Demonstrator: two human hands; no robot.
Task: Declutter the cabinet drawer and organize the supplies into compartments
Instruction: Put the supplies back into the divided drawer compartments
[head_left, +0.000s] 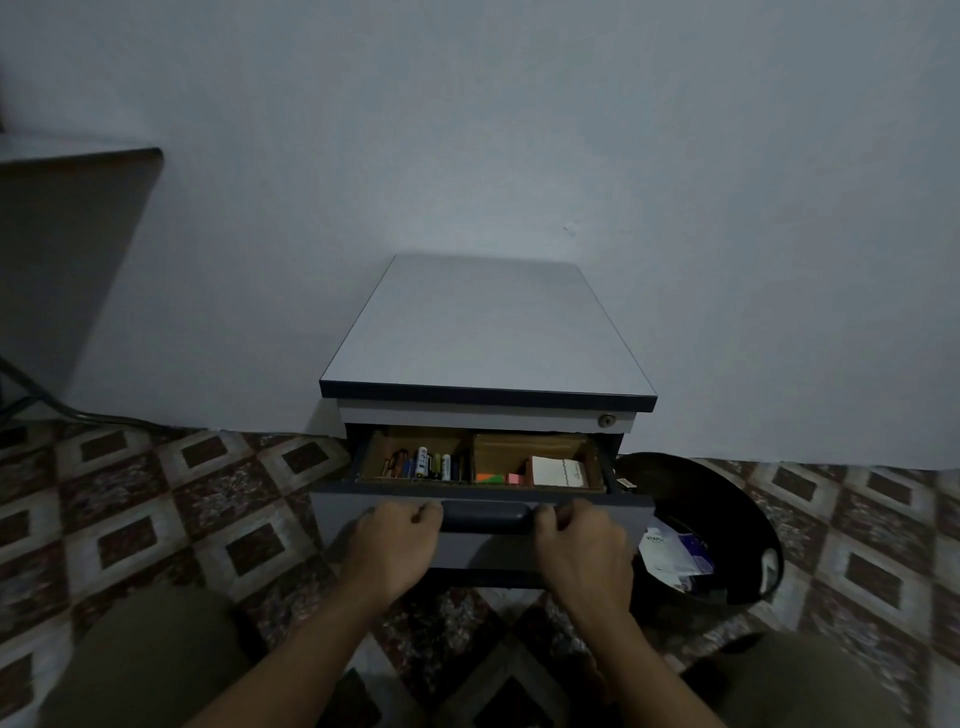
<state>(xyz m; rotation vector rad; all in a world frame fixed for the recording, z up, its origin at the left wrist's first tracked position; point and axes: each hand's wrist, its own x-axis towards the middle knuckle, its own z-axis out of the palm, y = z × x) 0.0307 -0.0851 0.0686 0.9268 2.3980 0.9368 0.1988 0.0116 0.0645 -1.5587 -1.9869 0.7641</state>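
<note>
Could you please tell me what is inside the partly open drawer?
Batteries lie in the left compartment; colored sticky notes and a white notepad in the right. The drawer's rear is hidden under the cabinet top.

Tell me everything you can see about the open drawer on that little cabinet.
The drawer is the top one, pulled partly out, with a dark grey front and a darker recessed handle. Brown dividers split its inside into compartments: batteries stand in a row on the left, and coloured sticky notes and a white notepad lie on the right. The left hand and right hand rest on its front, either side of the handle.
</note>
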